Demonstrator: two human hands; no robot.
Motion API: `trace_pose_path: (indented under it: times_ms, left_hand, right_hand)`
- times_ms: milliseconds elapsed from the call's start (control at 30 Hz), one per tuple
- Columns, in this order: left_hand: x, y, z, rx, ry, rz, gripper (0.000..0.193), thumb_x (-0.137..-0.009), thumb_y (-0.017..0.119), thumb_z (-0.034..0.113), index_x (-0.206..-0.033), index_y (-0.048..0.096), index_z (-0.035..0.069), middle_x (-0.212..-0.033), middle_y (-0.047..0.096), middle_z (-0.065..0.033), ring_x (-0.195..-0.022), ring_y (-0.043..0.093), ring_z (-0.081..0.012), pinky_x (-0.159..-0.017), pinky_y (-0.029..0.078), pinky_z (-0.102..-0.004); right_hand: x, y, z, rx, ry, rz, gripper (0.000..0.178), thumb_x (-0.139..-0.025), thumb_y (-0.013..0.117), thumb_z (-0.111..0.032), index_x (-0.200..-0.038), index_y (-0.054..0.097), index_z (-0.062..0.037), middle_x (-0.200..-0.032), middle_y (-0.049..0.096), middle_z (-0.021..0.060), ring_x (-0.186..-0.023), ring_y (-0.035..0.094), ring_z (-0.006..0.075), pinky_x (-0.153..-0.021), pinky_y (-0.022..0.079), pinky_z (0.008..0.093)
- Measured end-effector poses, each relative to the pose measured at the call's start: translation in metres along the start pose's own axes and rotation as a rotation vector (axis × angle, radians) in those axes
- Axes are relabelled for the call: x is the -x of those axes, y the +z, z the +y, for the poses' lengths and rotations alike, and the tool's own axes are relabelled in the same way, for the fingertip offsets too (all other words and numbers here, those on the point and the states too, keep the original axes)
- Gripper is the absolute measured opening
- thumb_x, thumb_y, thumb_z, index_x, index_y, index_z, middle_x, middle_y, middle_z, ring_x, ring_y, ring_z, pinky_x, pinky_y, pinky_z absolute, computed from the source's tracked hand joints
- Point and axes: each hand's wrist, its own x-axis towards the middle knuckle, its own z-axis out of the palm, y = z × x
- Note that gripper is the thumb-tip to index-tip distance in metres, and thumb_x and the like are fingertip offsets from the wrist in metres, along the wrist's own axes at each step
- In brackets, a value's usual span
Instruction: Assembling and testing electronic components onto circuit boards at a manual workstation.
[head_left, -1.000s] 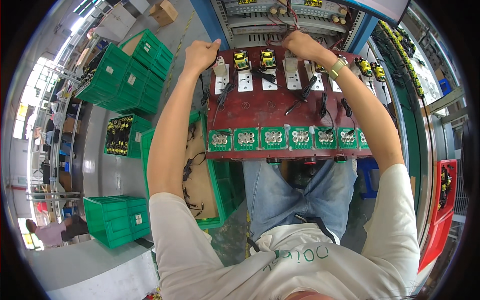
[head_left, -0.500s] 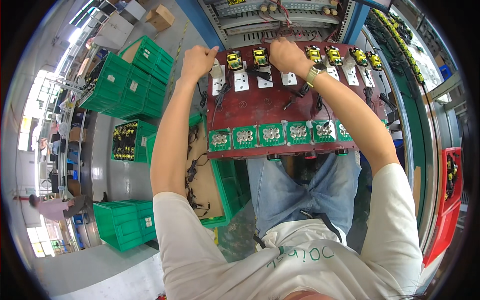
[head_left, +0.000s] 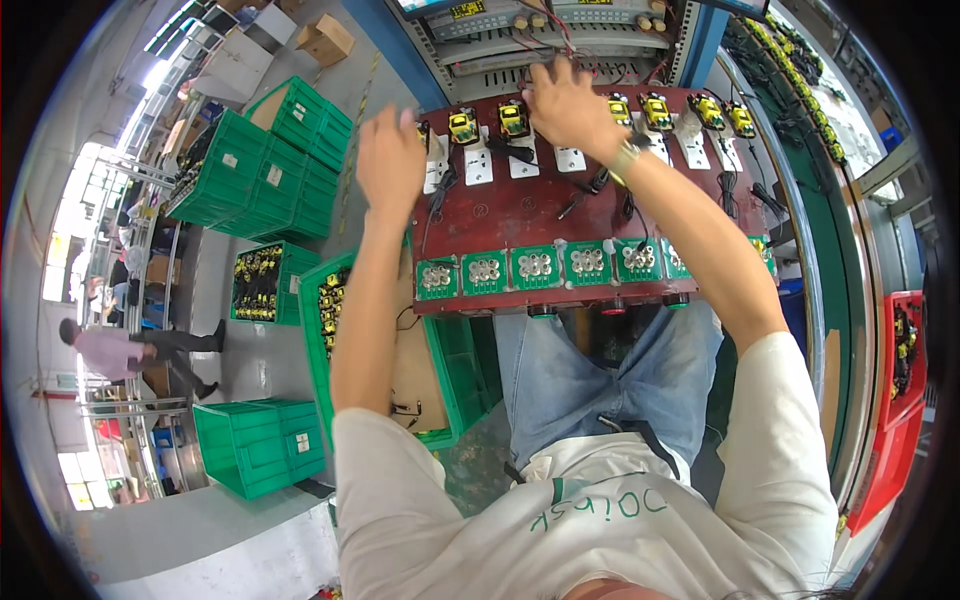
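My left hand (head_left: 391, 158), smeared by motion, is at the left end of a dark red test fixture (head_left: 520, 225); I cannot tell whether it grips anything. Right beside its fingers, a partly hidden yellow-and-black circuit board (head_left: 424, 134) sits at the leftmost white socket plate (head_left: 436, 172). Over the far middle edge of the fixture reaches my right hand (head_left: 572, 110), fingers apart, with nothing visible in them. What lies directly under that palm is hidden. To its left stand two more yellow circuit boards (head_left: 463, 125), and several others (head_left: 656, 112) line the edge to its right.
Black cables (head_left: 515, 150) lie across the fixture; green contact boards (head_left: 537, 270) run along its near edge. Behind it stands a rack of instruments (head_left: 560, 40). A green crate (head_left: 455, 390) with cardboard and boards is at left, near other green crates (head_left: 262, 440). A person (head_left: 120, 352) walks far left.
My left hand has drawn slightly left, and a circuit board now shows at the leftmost socket. My right hand's fingers have spread from a closed shape. The person at far left has stepped rightward.
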Motion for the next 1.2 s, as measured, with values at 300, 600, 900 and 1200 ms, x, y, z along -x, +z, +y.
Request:
trace_pose_path:
  times_ms: [300, 600, 900, 1200]
  left_hand:
    - [0.148, -0.071, -0.024, 0.071, -0.312, -0.44, 0.036, -0.092, 0.082, 0.035, -0.11, 0.074, 0.005, -0.102, 0.07, -0.0119, -0.077, 0.064, -0.0252, -0.072, 0.055, -0.0381]
    - [0.126, -0.112, -0.011, 1.567, -0.962, -0.684, 0.009, -0.1, 0.073, 0.006, -0.104, 0.074, -0.002, -0.101, 0.078, -0.0108, -0.066, 0.052, -0.0097, -0.06, 0.045, -0.0223]
    - [0.145, -0.103, 0.019, 1.377, -0.608, -0.725, 0.008, -0.099, 0.074, 0.001, -0.101, 0.079, -0.004, -0.104, 0.08, -0.0114, -0.071, 0.057, -0.0077, -0.066, 0.047, -0.0187]
    - [0.148, -0.069, 0.013, 1.143, -0.434, -0.532, 0.013, -0.097, 0.077, 0.001, -0.106, 0.079, -0.008, -0.102, 0.08, -0.0107, -0.08, 0.067, -0.0113, -0.072, 0.054, -0.0216]
  right_hand:
    - [0.06, -0.028, -0.015, -0.25, -0.198, -0.446, 0.014, -0.094, 0.069, -0.013, -0.101, 0.067, 0.0001, -0.101, 0.073, 0.0174, -0.074, 0.07, 0.0367, -0.067, 0.058, 0.0445]
    - [0.063, -0.074, -0.028, -1.314, 0.293, -1.205, 0.019, -0.093, 0.076, -0.01, -0.107, 0.069, 0.0007, -0.087, 0.075, 0.0141, -0.065, 0.07, 0.0193, -0.059, 0.055, 0.0316]
    - [0.115, -0.082, -0.015, -1.245, 0.22, -0.776, 0.011, -0.094, 0.073, -0.001, -0.104, 0.068, 0.0022, -0.089, 0.075, 0.0112, -0.069, 0.068, 0.0177, -0.064, 0.056, 0.0287]
    - [0.126, -0.081, -0.042, -0.753, -0.192, -0.341, 0.019, -0.087, 0.078, 0.002, -0.1, 0.064, 0.0004, -0.087, 0.072, 0.0071, -0.073, 0.065, 0.021, -0.068, 0.053, 0.0336]
